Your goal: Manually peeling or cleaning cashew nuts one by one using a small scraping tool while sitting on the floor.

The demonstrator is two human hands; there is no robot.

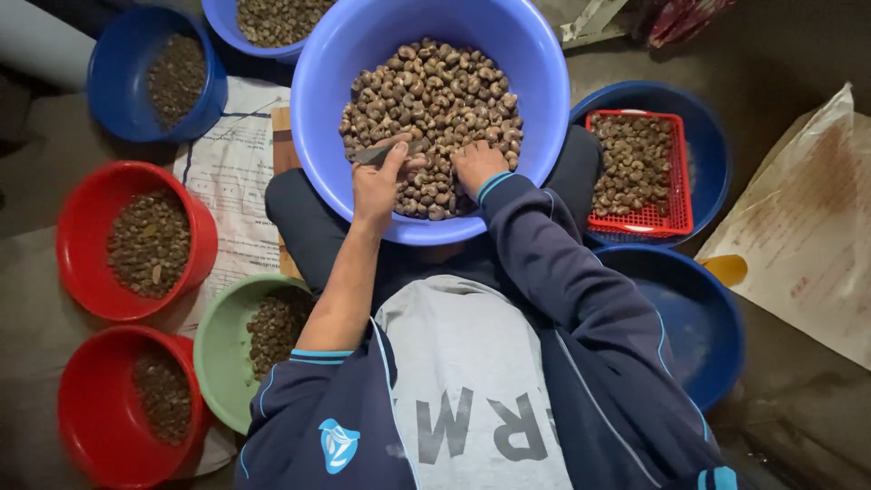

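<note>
Blue basin brimming with nuts, both hands inside, left hand, right hand

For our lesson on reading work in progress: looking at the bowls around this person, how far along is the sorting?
Done: two red bowls, a green bowl and a red basket hold small batches of nuts. In hand: the left hand holds a small blade over the big blue basin; the right hand rests on the nuts. Left: the heaped pile, so most remains.

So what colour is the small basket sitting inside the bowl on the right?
Red: the basket, a mesh one full of nuts, sits in a dark blue bowl; head view.
</note>
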